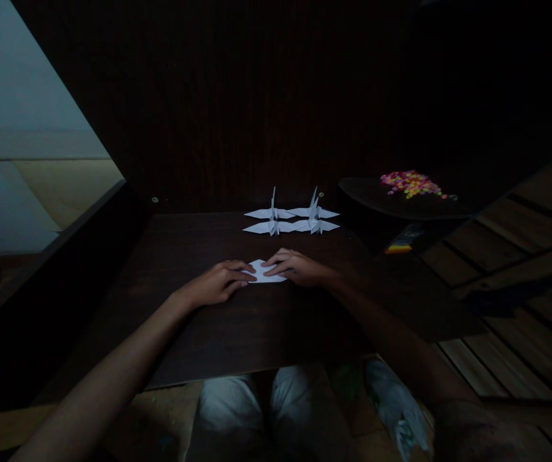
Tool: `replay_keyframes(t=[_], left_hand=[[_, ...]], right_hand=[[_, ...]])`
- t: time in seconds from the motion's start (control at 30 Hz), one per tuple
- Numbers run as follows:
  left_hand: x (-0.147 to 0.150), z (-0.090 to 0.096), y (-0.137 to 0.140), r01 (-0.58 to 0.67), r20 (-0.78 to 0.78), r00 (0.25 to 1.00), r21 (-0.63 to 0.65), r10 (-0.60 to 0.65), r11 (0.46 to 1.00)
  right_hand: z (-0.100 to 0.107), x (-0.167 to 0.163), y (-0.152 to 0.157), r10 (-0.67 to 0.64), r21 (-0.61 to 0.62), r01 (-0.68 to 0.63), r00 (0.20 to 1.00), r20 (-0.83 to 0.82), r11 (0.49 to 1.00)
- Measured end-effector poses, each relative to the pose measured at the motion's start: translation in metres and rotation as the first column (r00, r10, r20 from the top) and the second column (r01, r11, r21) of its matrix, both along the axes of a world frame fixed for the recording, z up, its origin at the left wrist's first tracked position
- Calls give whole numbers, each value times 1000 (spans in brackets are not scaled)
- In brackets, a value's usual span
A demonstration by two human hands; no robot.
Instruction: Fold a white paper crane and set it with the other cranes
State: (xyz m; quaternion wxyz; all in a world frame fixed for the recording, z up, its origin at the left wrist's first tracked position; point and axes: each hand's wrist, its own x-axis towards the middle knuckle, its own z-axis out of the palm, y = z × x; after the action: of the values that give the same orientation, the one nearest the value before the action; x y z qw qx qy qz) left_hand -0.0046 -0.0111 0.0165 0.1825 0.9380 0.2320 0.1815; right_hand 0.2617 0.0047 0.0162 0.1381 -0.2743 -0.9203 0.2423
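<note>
A folded sheet of white paper (267,276) lies flat on the dark tabletop. My left hand (220,281) rests on its left end, fingers stretched out and lying on the paper. From the other side my right hand (297,266) touches the paper's right part, its fingers also extended and spread. Parts of the paper are hidden under my fingers. Just beyond it, several white origami cranes (315,224) stand close together in two rows, their wings pointing sideways.
The dark wooden table (227,340) has a tall back panel (218,115) and a raised left side (54,276). A small corner shelf (362,189) holds a pile of colourful small pieces (411,184). A plastic bag (398,404) sits below, right of my legs.
</note>
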Motion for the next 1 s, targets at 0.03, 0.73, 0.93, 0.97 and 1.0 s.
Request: replay_keyframes(t=[0.03,0.73,0.93,0.97,1.0], left_hand=[[0,0,-1,-8,-12,1000,23,8,1000],[5,-4,-3,-61,-67,993,414,97,908],[4,-4,-5,-108,-24,992,389,127,915],[5,-4,-6,-112,-23,991,392,132,913],[6,-3,-7,-117,-26,990,395,139,911]], right_hand=[[0,1,1,7,0,-7,1000,-23,1000],[-2,-2,-7,-142,181,180,968,-206,967],[1,-1,-6,-206,163,248,949,-238,955],[1,-2,-6,-205,170,249,949,-240,953],[1,-2,-6,-203,180,251,948,-246,951]])
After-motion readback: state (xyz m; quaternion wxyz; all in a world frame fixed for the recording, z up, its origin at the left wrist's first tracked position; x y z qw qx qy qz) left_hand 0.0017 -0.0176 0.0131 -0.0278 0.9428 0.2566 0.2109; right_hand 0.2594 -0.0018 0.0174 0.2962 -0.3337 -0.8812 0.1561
